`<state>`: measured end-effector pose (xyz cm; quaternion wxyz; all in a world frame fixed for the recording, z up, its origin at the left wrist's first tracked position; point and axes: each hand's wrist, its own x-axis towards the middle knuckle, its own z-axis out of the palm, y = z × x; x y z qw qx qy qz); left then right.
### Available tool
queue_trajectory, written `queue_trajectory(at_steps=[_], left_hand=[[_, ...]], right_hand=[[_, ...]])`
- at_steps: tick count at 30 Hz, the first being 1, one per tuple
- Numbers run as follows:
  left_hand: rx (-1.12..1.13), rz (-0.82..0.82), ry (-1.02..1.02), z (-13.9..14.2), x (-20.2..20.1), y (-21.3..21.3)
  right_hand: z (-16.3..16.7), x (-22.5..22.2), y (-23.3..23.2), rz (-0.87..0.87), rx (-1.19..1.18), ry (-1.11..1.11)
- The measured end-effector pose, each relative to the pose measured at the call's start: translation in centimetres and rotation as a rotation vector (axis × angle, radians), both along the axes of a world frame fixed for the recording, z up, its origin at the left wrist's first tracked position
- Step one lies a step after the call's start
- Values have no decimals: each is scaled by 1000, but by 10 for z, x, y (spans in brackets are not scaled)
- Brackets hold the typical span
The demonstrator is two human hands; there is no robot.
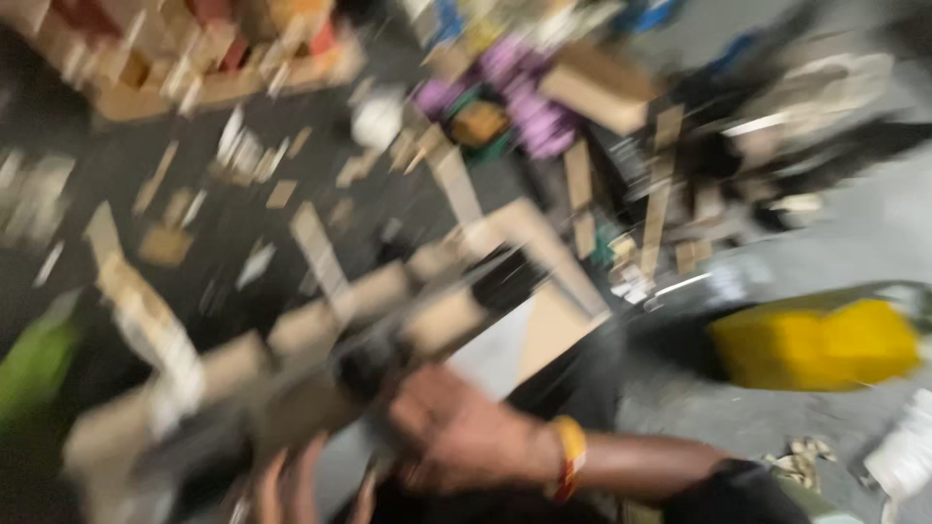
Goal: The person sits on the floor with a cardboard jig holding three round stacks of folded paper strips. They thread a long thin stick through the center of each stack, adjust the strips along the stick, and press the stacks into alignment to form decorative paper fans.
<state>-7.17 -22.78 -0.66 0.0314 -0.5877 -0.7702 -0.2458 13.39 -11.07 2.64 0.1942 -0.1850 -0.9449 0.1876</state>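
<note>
The picture is badly smeared by motion, so only the broad layout can be read. Closest to the camera, the right hand (456, 437) is curled over the near end of a long wooden frame (388, 320) made of pale slats with dark pieces between them; it looks closed around that frame, though the blur hides the fingers themselves. A yellow and red band (571, 454) sits on that wrist. Just left of it, the left hand (291, 485) shows only as a few fingertips at the bottom edge, under or beside the frame; whether it grips or merely touches cannot be told.

The frame runs up and away from the right hand, toward the left and the middle of the view. To the right of the hands lies a yellow container (825, 342) on the grey floor (864, 233). Left of the hands is a green shape (34, 369) at the edge.

Farther off, loose wood scraps (243, 194) are scattered over the dark ground, and beyond them stand a purple heap (524, 92) and stacked wooden pieces (194, 49).

Judging by this, the frame is in hand and partly put together, with plenty of loose wood lying unused.
</note>
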Motion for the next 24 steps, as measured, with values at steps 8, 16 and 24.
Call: queue_trajectory(at_steps=[8, 16, 24], left_hand=[[57, -280, 559, -5, -11, -48], [162, -263, 389, 5, -29, -42], [318, -8, 148, 26, -136, -51]], right_hand=[[-4, 13, 2, -42, 403, -284], [14, 14, 21, 16, 355, -244], [6, -2, 34, -50, 401, -137]])
